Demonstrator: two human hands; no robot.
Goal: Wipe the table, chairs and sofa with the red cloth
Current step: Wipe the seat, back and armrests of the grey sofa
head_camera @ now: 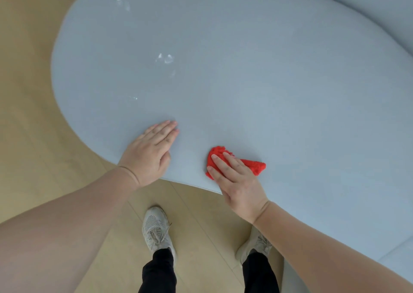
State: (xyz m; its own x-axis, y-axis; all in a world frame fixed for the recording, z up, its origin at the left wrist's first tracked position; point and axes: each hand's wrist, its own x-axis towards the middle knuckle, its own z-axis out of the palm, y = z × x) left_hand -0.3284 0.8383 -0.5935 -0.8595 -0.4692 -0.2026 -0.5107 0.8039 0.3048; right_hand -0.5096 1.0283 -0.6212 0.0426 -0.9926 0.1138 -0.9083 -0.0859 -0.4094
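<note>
Both bare forearms reaching forward and down. Left hand (149, 151) flat, palm down, fingers straight and together. Right hand (234, 181) palm down, fingers extended, slightly spread, pressing downward.

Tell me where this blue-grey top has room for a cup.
The pale blue-grey rounded top is bare across its middle and right, between the white smudges and the crumpled red cloth. Only the near edge is crowded: left hand flat, right hand pressing the cloth.

Just one wide-angle head cam, looking almost straight down from close above: pale blue surface (223, 69) spreads beyond the fingers (168, 129), shoes (156, 228) behind them.
</note>
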